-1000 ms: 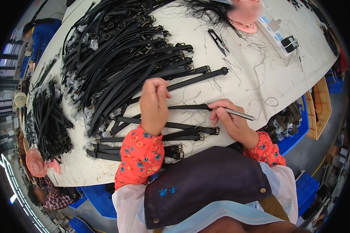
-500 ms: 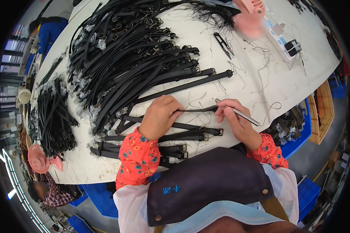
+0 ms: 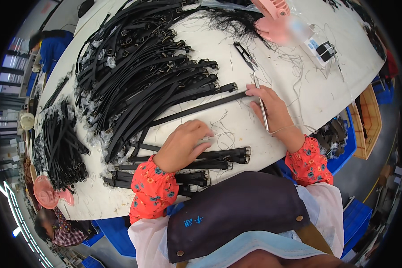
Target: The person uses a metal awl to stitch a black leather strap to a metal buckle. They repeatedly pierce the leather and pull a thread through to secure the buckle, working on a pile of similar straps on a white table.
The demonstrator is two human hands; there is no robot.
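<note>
Two bare hands (image 3: 183, 145) (image 3: 278, 115), one silver pen-shaped tool (image 3: 264, 111), one pair of black snips (image 3: 241, 53), two pink fans (image 3: 272, 30) (image 3: 44, 191) and one white power strip (image 3: 314, 46) are seen at one counter (image 3: 357, 53), where black straps (image 3: 134, 89) are heaped too densely to be counted.

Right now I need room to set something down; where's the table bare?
Bare table shows between the right hand and the lower buckles, and right of the power strip. Crowded: left, under the black straps; by the snips, threads.

Black straps (image 3: 143, 76), silver tool (image 3: 264, 114), white table (image 3: 321, 94), orange-red floral sleeves (image 3: 154, 187)
</note>
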